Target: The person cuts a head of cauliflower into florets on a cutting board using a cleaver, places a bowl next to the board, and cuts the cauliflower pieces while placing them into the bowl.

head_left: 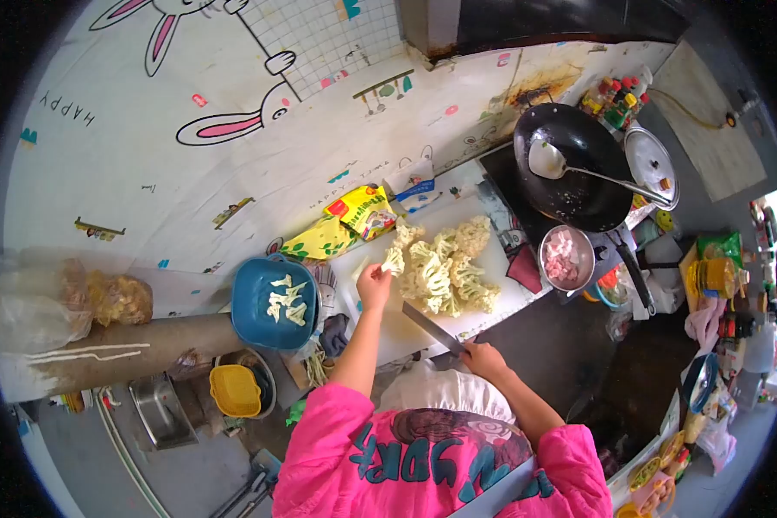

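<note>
My left hand [373, 287] pinches a small cauliflower floret [394, 261] above the left part of the white cutting board [494, 261]. A heap of cauliflower [440, 269] lies on the board, just right of that hand. My right hand [485, 360] is closed round the handle of a knife [432, 328], whose blade points up and left over the board's front edge, apart from the cauliflower. To the left, a blue basin [249, 321] holds several cut cauliflower pieces [287, 300].
A black wok [591, 138] with a metal spatula [546, 161] sits on the stove at the upper right. Near it are a pot of pink meat [563, 257] and a lid [653, 164]. Yellow packets [363, 211] lie behind the board. A yellow basket [235, 390] is at lower left.
</note>
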The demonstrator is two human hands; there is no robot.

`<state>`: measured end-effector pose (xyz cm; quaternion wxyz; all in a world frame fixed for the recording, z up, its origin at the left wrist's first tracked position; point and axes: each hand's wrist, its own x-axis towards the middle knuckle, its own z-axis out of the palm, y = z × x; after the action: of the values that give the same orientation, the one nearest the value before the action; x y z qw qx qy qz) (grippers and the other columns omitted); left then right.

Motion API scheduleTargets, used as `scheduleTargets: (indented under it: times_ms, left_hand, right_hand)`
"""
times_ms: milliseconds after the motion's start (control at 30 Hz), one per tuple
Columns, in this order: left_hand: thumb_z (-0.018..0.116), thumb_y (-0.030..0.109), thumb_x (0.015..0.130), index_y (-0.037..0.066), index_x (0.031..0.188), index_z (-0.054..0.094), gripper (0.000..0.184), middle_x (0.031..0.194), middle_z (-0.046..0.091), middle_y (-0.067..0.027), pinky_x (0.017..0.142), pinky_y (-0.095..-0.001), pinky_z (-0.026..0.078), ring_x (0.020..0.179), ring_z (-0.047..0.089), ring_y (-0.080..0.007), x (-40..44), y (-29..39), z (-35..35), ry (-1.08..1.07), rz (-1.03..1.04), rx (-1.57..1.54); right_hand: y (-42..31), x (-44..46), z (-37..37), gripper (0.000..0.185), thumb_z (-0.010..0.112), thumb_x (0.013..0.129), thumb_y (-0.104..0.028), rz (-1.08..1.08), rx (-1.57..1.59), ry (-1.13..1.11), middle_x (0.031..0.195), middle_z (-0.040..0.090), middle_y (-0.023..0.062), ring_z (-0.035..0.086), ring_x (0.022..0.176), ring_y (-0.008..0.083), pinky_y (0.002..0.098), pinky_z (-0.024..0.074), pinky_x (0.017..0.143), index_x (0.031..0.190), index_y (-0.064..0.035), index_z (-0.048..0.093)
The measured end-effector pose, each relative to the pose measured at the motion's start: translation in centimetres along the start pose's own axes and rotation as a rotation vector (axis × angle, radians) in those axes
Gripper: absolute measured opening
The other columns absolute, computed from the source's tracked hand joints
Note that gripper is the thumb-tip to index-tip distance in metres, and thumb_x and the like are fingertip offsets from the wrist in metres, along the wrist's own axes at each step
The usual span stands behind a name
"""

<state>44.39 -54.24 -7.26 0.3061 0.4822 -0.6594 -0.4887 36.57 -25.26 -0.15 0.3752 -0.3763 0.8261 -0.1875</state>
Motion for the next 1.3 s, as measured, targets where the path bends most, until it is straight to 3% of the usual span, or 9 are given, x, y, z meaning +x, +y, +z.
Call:
scheduleTargets:
  times_ms: [100,267,400,533,633,733,833,933,1300]
  left_hand:
    - [0.068,0.001,0.066,0.005,0.087,0.058,0.024,0.079,0.054,-0.0068,0.059,-0.0302,0.046,0.064,0.052,-0.0196,-1.8,2.5,-3.2,0.028,0.237,0.091]
    - [0.065,0.004,0.06,0.009,0.081,0.058,0.023,0.084,0.055,-0.0062,0.068,-0.0405,0.043,0.082,0.053,-0.028,-6.0,2.6,-7.1,-0.078,0.606,0.716]
    - [0.066,0.008,0.06,0.01,0.079,0.058,0.02,0.084,0.054,-0.0032,0.07,-0.0385,0.042,0.084,0.052,-0.0252,-9.0,-0.1,-7.3,-0.18,0.52,0.803]
    - [0.066,0.01,0.063,0.009,0.084,0.059,0.021,0.088,0.054,-0.0037,0.075,-0.0393,0.041,0.088,0.051,-0.0232,-10.0,-0.7,-7.4,-0.277,0.7,0.654]
    - [0.068,0.009,0.065,0.01,0.098,0.058,0.035,0.091,0.054,-0.0072,0.079,-0.0403,0.04,0.088,0.052,-0.0252,-10.7,1.3,-8.0,-0.228,0.574,0.7]
    - [0.07,0.011,0.066,0.007,0.113,0.051,0.051,0.097,0.053,-0.0109,0.082,-0.04,0.041,0.091,0.052,-0.0268,-10.4,2.6,-7.7,0.048,0.375,0.721]
    - [0.069,0.008,0.066,0.004,0.12,0.044,0.059,0.103,0.053,-0.0149,0.082,-0.0377,0.044,0.091,0.054,-0.029,-9.3,-2.5,-6.5,-0.215,0.104,0.327]
    - [0.065,0.005,0.067,0.002,0.119,0.045,0.056,0.105,0.054,-0.0164,0.077,-0.0348,0.047,0.089,0.056,-0.0287,-9.0,-3.8,-6.3,-0.213,0.189,0.417]
    - [0.063,0.002,0.069,0.003,0.118,0.05,0.05,0.099,0.058,-0.018,0.077,-0.0354,0.048,0.092,0.058,-0.0307,-8.8,-2.6,-6.8,-0.207,0.051,0.184]
  right_hand:
    - [0.1,0.4,0.5,0.025,0.055,0.08,-0.028,0.014,-0.017,-0.018,0.076,0.061,0.0218,0.059,0.072,0.0392,0.0478,0.0472,0.067,0.084,-0.0037,0.061]
    - [0.5,1.3,1.7,0.025,0.055,0.081,-0.026,-0.033,-0.03,-0.018,0.077,0.061,0.023,0.059,0.074,0.0402,0.0479,0.0466,0.068,0.084,-0.0023,0.061]
    - [-1.4,1.1,0.5,0.025,0.054,0.081,-0.026,-0.03,0.003,-0.053,0.078,0.061,0.0243,0.058,0.075,0.0412,0.0481,0.0461,0.069,0.085,-0.0011,0.06]
    - [-2.1,1.2,0.6,0.026,0.054,0.081,-0.026,0.012,-0.029,-0.069,0.078,0.06,0.0252,0.058,0.076,0.0416,0.0483,0.0459,0.069,0.086,-0.0003,0.059]
    - [-2.3,1.3,0.7,0.027,0.055,0.082,-0.026,0.005,-0.018,-0.07,0.077,0.06,0.0253,0.058,0.076,0.0419,0.0484,0.0458,0.068,0.086,-0.0002,0.059]
    - [-2.3,1.3,0.9,0.027,0.054,0.082,-0.026,-0.004,0.01,-0.06,0.075,0.06,0.0252,0.058,0.074,0.0422,0.0485,0.0457,0.068,0.086,-0.0002,0.058]
    - [-2.4,1.2,1.0,0.026,0.054,0.082,-0.026,-0.021,0.009,-0.043,0.074,0.059,0.0252,0.057,0.073,0.0423,0.0488,0.0458,0.067,0.085,-0.0003,0.058]
    - [-3.0,1.0,0.7,0.024,0.055,0.081,-0.025,0.007,-0.032,-0.016,0.073,0.059,0.0248,0.058,0.072,0.0421,0.0492,0.046,0.067,0.084,-0.0007,0.058]
    - [-4.2,-0.4,-1.1,0.023,0.053,0.082,-0.025,-0.025,-0.003,-0.012,0.072,0.059,0.0235,0.058,0.071,0.0403,0.0493,0.0464,0.066,0.084,-0.0038,0.06]
